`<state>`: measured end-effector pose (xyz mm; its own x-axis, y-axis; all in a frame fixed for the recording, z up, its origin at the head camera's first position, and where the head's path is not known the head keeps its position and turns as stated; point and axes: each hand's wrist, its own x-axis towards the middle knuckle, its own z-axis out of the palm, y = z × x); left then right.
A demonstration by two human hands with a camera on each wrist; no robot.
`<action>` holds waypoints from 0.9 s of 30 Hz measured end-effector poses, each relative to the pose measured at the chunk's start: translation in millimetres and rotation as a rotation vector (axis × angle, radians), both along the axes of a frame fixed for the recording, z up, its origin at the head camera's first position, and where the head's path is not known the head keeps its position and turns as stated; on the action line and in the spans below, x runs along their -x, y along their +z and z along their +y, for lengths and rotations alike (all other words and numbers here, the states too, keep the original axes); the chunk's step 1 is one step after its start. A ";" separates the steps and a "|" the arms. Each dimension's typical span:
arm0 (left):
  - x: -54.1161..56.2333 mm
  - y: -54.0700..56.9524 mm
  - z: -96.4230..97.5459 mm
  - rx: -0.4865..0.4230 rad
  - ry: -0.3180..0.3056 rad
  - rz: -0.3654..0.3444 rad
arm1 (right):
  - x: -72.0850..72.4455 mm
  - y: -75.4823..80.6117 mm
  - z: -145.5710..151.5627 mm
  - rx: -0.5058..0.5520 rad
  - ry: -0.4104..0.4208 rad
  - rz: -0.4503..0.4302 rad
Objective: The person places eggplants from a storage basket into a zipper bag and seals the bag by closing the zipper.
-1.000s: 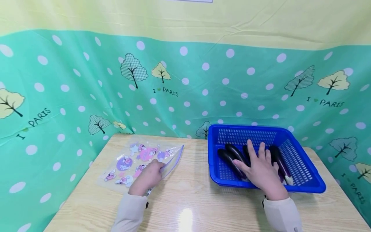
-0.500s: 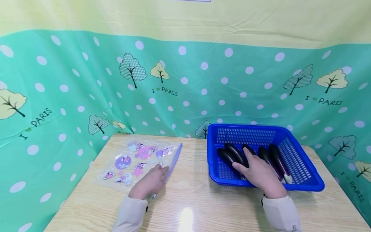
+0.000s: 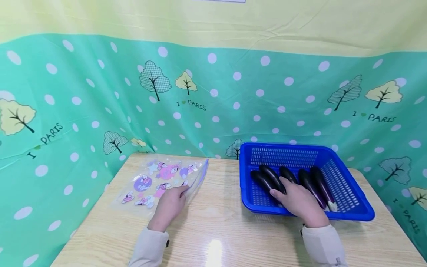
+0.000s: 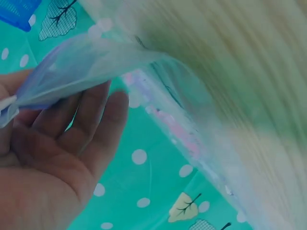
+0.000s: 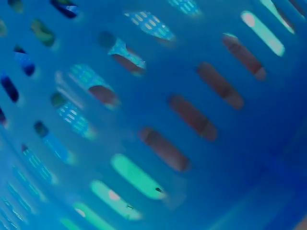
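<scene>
My left hand (image 3: 170, 205) pinches the purple zip edge of a clear plastic zip bag (image 3: 143, 183) printed with pink and purple cartoon figures. In the left wrist view the bag's film (image 4: 96, 67) rises from between thumb and finger, while the other fingers (image 4: 112, 117) stand loosely bent below. My right hand (image 3: 300, 202) reaches over the near rim of a blue basket (image 3: 245, 178) holding several eggplants (image 3: 315, 187). Its fingers curl down around the middle eggplant (image 3: 287, 174), whose lower part they hide. The right wrist view shows mostly slotted basket wall (image 5: 230, 158), with the hand glimpsed through the slots.
Both things rest on a light wooden table (image 3: 217, 215). A green and yellow cloth (image 3: 213, 104) with dots and trees hangs behind and along both sides, and the basket stands close to it.
My right hand has gone from spread fingers over the eggplants to fingers curled down among them. The left hand still holds the bag's edge and has shifted slightly; the zip edge bends differently.
</scene>
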<state>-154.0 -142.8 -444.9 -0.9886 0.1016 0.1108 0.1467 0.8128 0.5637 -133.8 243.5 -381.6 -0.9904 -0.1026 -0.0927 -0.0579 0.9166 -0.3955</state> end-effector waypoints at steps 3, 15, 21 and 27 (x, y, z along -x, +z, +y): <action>3.1 1.3 -2.2 -0.134 0.058 0.031 | 2.0 -1.5 0.8 0.002 0.006 0.024; 4.4 1.3 -7.1 -0.261 0.226 0.107 | 7.3 -8.5 5.9 0.040 -0.012 -0.022; 3.1 0.5 -8.8 -0.262 0.277 0.110 | 6.0 -4.5 6.2 -0.038 0.014 -0.034; 3.6 -0.1 -9.1 -0.317 0.313 0.079 | -2.3 16.2 2.0 -0.169 0.091 0.067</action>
